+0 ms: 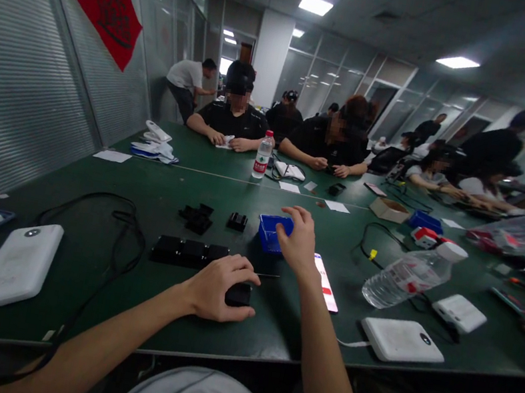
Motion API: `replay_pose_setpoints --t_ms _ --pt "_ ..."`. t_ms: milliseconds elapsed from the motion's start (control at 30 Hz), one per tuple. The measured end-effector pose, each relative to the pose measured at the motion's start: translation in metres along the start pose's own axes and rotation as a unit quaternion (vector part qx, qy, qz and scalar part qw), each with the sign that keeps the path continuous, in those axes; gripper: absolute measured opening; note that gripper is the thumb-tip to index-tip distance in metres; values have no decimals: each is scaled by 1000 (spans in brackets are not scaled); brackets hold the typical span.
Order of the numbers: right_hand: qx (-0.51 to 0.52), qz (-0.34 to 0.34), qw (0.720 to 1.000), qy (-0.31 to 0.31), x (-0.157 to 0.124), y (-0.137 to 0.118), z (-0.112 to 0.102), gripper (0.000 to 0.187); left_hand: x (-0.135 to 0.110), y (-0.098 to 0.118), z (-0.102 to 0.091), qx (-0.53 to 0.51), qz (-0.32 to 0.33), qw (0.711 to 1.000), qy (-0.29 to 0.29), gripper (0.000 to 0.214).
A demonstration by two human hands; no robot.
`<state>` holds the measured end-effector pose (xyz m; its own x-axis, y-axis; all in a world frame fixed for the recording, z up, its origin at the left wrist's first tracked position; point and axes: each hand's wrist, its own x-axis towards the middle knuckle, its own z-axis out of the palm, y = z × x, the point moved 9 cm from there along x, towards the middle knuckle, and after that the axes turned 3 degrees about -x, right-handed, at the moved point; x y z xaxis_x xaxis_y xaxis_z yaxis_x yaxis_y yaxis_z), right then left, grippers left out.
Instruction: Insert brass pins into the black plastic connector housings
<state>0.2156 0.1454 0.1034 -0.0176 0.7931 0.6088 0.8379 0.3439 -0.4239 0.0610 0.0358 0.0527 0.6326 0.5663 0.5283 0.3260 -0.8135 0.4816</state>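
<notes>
My left hand (pixel 225 287) grips a small black block (pixel 238 294) on the green table, with the thumb and fingers at its sides. My right hand (pixel 300 242) is raised at the right edge of a small blue tray (pixel 266 234), fingers curved and apart. I see nothing between them. The tray's contents are too dark to make out. Beyond my left hand lies a row of three black blocks (pixel 189 253). A thin dark rod (pixel 269 276) lies between my hands. Farther back are a loose pile of black parts (pixel 196 217) and another black piece (pixel 237 221).
A lit phone (pixel 327 284) lies beside my right forearm. To the right are a tilted water bottle (pixel 408 275) and a white power bank (pixel 402 341). Another white power bank (pixel 15 265) and a black cable (pixel 126 233) lie left. People sit across the table (pixel 121 307).
</notes>
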Motion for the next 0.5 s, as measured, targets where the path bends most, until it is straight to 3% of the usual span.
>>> replay_pose_setpoints --t_ms 133,267,367,500 --pt "-79 43 987 -134 15 10 22 28 0 0 -1 -3 -2 1000 -2 33" --pt "-137 51 941 -307 21 19 55 45 0 0 -1 -5 -5 1000 -4 32" --pt "-143 49 925 -350 22 24 72 63 0 1 -2 -9 -4 1000 -5 31" --pt "-158 57 913 -371 18 34 91 54 1 3 -3 -9 1 1000 -4 30"
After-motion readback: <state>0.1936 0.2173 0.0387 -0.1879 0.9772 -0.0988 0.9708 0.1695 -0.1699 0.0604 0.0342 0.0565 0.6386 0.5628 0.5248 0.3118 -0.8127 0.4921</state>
